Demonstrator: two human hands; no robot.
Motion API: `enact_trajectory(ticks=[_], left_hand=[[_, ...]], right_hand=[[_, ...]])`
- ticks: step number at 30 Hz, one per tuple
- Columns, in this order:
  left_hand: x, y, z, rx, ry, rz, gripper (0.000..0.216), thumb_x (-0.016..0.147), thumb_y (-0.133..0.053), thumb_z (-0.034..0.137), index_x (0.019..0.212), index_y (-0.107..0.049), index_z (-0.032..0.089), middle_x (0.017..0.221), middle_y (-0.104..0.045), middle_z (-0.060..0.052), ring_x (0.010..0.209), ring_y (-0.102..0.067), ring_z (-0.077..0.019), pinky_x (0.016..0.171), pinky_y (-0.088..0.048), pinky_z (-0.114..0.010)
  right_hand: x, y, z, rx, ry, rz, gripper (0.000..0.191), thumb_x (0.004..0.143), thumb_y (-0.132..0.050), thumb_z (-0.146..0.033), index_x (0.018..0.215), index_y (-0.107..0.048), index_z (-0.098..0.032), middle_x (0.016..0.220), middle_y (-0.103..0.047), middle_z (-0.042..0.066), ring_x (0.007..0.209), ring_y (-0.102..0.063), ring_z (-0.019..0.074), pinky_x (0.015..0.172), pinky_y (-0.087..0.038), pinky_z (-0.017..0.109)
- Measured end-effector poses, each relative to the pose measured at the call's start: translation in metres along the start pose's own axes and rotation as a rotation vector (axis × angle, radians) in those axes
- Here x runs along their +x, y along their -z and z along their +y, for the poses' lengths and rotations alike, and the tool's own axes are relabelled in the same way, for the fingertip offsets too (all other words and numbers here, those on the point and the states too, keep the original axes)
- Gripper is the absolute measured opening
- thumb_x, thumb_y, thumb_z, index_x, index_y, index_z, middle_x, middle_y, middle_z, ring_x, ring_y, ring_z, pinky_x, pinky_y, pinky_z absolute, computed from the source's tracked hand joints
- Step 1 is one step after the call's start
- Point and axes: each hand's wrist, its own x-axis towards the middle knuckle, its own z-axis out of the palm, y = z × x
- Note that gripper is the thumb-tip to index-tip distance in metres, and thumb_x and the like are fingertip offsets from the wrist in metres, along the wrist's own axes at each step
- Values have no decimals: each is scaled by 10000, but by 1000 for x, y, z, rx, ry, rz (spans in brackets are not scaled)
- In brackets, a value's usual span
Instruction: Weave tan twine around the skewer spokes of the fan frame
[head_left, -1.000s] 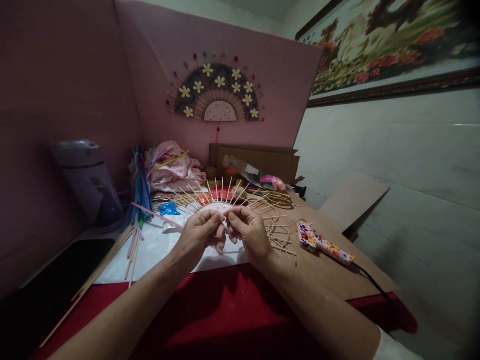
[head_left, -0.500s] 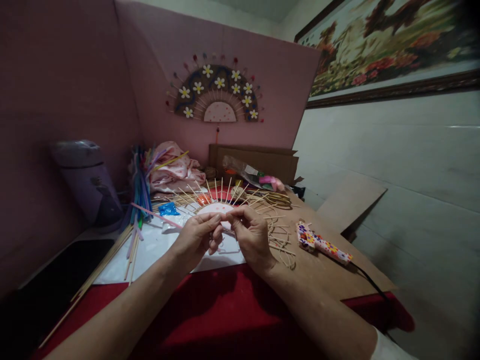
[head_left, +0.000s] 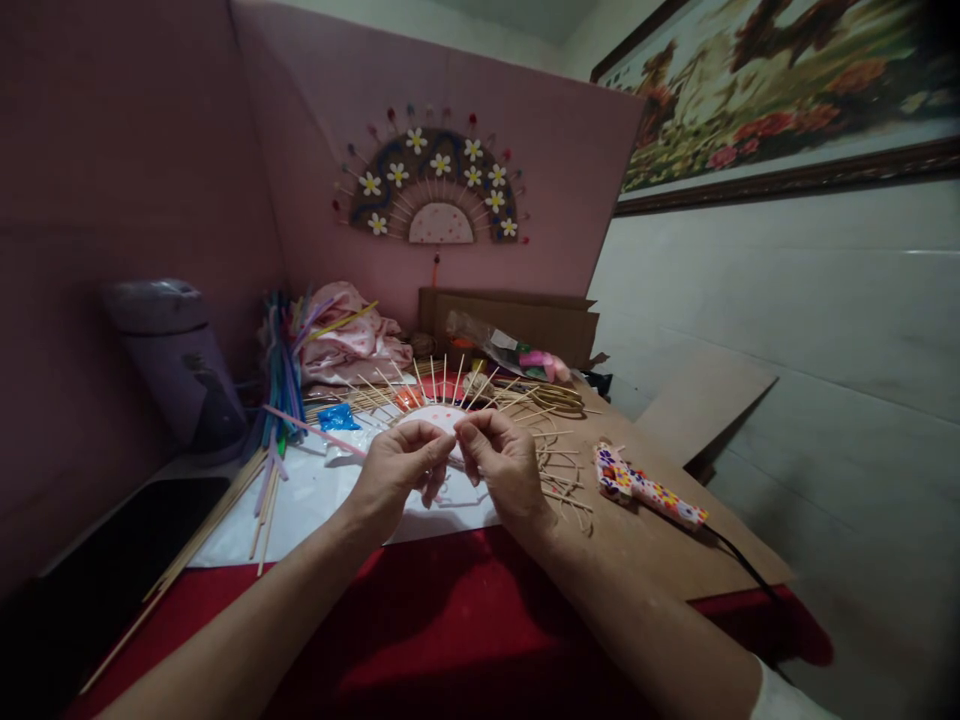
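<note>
My left hand [head_left: 394,470] is closed, thumb pressed to forefinger. A thin pink pipe cleaner [head_left: 315,430] runs from the left into this hand and passes out of sight behind it. Close beside it, my right hand [head_left: 502,465] is pinched too; whatever lies between its fingertips is too small to make out. Just beyond both hands lies a half-round fan frame: a pale pink dotted half disc [head_left: 433,417] with thin wooden sticks [head_left: 459,380] spreading outward. My fingers hide its lower part.
A flower-patterned glue gun [head_left: 649,492] with a black cord rests on the brown board at right. Pipe cleaners [head_left: 281,360] stand bundled at left, near a blue packet [head_left: 337,417] and loose sticks [head_left: 202,525]. A decorated fan [head_left: 442,180] hangs on the pink panel behind.
My fingertips, which met a moment ago, now sit slightly apart, and the left hand's fingers have curled inward. The fan frame and glue gun stay where they were.
</note>
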Motion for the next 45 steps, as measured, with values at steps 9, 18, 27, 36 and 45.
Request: enact_trajectory(ticks=[9, 18, 27, 36, 45], left_hand=[[-1, -2, 3, 162, -126, 118, 247, 685, -699, 344, 609, -575, 145, 427, -516, 41, 336, -427, -62, 323, -337, -180], [-1, 2, -1, 238, -221, 143, 152, 688, -692, 273, 624, -615, 157, 455, -524, 34, 371, -439, -73, 345, -350, -187], [-2, 7, 2, 623, -488, 199, 128, 713, -620, 144, 615, -656, 219, 529, -563, 26, 517, -485, -109, 501, -372, -214], [-5, -1, 5, 177, -199, 88, 51, 673, -661, 170, 634, -628, 172, 517, -590, 14, 440, -568, -138, 404, -463, -245], [-1, 4, 12, -215, 1, -19, 140, 682, -708, 228, 659, -631, 114, 533, -626, -13, 401, -548, -91, 359, -429, -177]], right_hand=[[3, 2, 2, 9, -81, -115, 281, 691, -684, -396, 651, -517, -172, 477, -459, -69, 346, -389, 52, 328, -278, 192], [3, 4, 4, -16, -101, -262, 339, 751, -602, -481, 674, -443, -191, 510, -495, -57, 378, -418, 59, 376, -299, 199], [2, 2, 6, -111, 2, -189, 278, 748, -624, -418, 699, -466, -194, 517, -446, -71, 387, -404, 63, 376, -298, 201], [5, 6, 5, 71, -105, -398, 344, 745, -622, -474, 678, -430, -197, 565, -491, -50, 460, -458, 83, 461, -348, 225], [4, 2, 8, 244, -130, -274, 281, 746, -658, -398, 695, -502, -169, 557, -499, -46, 449, -467, 78, 450, -372, 219]])
